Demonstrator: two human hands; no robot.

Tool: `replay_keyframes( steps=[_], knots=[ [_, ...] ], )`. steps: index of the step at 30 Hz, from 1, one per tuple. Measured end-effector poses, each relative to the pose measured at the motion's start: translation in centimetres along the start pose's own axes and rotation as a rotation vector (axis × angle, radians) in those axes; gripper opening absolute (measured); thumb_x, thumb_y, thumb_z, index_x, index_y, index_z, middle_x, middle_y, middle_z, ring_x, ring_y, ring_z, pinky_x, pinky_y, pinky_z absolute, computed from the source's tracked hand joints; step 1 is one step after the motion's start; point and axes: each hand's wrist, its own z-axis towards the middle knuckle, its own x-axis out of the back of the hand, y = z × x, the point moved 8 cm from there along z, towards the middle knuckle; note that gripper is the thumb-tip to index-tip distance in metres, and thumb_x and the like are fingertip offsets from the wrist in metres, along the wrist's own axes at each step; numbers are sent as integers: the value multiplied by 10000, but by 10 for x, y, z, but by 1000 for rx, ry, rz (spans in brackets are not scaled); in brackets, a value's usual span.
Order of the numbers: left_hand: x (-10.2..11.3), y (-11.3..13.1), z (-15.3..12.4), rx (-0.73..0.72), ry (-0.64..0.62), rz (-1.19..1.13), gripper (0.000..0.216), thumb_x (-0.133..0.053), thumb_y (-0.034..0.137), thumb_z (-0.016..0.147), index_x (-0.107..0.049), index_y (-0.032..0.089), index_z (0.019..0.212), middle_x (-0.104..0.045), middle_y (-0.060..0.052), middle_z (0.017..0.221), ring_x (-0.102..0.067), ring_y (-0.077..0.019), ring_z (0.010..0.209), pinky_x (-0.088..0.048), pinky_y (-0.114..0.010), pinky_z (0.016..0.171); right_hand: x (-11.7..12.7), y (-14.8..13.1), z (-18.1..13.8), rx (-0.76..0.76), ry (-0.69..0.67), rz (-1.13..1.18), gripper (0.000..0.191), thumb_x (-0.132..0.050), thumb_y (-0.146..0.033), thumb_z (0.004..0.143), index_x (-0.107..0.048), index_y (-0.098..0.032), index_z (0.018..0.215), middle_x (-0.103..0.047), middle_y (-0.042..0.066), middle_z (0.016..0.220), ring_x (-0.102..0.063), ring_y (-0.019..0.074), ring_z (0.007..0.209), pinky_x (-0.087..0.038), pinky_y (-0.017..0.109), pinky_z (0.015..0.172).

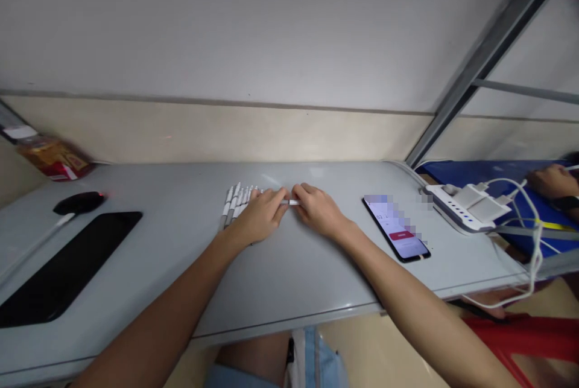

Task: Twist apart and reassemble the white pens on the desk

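Both hands rest knuckles-up on the grey table (271, 279), meeting near its middle. My left hand (260, 214) and my right hand (318, 209) each pinch one end of a small white pen-like stick (289, 202) held between them. Just left of my left hand lies a row of several similar white sticks (235, 200), partly hidden under my fingers.
A lit phone (396, 227) lies to the right. A white power strip (465, 207) with chargers and cables sits at the table's right end, near another person's hand (549, 181). A black mat (63, 267), a black mouse (79, 202) and a red packet (54, 159) are at left.
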Motion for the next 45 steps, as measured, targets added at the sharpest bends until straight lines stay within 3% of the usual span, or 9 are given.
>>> replay_keyframes(
  steps=[6, 10, 14, 20, 24, 27, 29, 35, 45],
  knots=[
    [1, 1, 1, -28, 58, 97, 269, -294, 227, 965, -554, 189, 910, -618, -91, 973, -542, -237, 946, -327, -389, 829, -6, -6, -2, 40, -11, 42, 259, -412, -347, 974, -554, -150, 1065, -608, 119, 1021, -544, 215, 937, -383, 312, 804],
    [3, 0, 2, -4, 69, 172, 295, -285, 209, 964, -554, 189, 844, -616, -74, 820, -554, -231, 849, -343, -373, 772, -5, -7, 1, 49, 18, 32, 302, -328, -289, 1004, -594, -149, 978, -598, 111, 1015, -534, 195, 907, -367, 312, 793],
    [11, 1, 3, 10, 103, 78, 284, -267, 268, 984, -524, 198, 887, -610, -44, 761, -562, -197, 728, -368, -335, 713, 2, -6, 2, 97, 81, 118, 218, -393, -251, 986, -564, -158, 1084, -615, 75, 966, -544, 166, 836, -357, 272, 740],
    [10, -7, 2, 42, 93, 1, 294, -269, 315, 989, -512, 201, 871, -604, -32, 745, -559, -170, 667, -375, -297, 632, 8, -7, 0, 119, 124, 97, 269, -418, -325, 980, -601, -149, 1068, -571, 100, 1001, -503, 187, 903, -345, 294, 772],
    [5, -9, 2, 12, 99, 122, 284, -297, 272, 980, -532, 187, 844, -606, -47, 769, -565, -180, 721, -396, -305, 671, 4, -8, 1, 110, 100, 80, 269, -369, -255, 991, -616, -150, 989, -568, 112, 1032, -491, 196, 939, -335, 317, 807],
    [4, -8, 2, -9, 107, 146, 296, -301, 251, 976, -548, 180, 828, -617, -60, 802, -577, -190, 769, -415, -320, 721, -3, -2, 2, 89, 53, 132, 142, -468, -192, 932, -566, -160, 1030, -613, 81, 935, -530, 181, 822, -341, 285, 734],
    [4, -6, 2, -1, 92, 97, 308, -301, 283, 980, -560, 182, 847, -624, -59, 802, -587, -194, 772, -429, -328, 732, -4, 3, 2, 63, 52, 182, 196, -483, -153, 901, -522, -177, 1092, -627, 57, 897, -534, 170, 737, -337, 264, 667],
    [9, 2, -1, -31, 77, -173, 286, -431, 409, 934, -555, 213, 1101, -665, -68, 977, -622, -214, 881, -467, -342, 785, 6, 3, 0, 137, 143, 183, 158, -484, -195, 901, -558, -163, 1036, -587, 97, 996, -518, 204, 895, -387, 304, 790],
    [13, -14, 3, 7, 103, -169, 330, -319, 358, 973, -584, 236, 1126, -673, -53, 999, -608, -209, 912, -436, -363, 851, 21, 22, -1, 107, 315, 298, 123, -489, -155, 899, -568, -164, 993, -607, 80, 944, -529, 190, 881, -397, 294, 784]
  ],
)
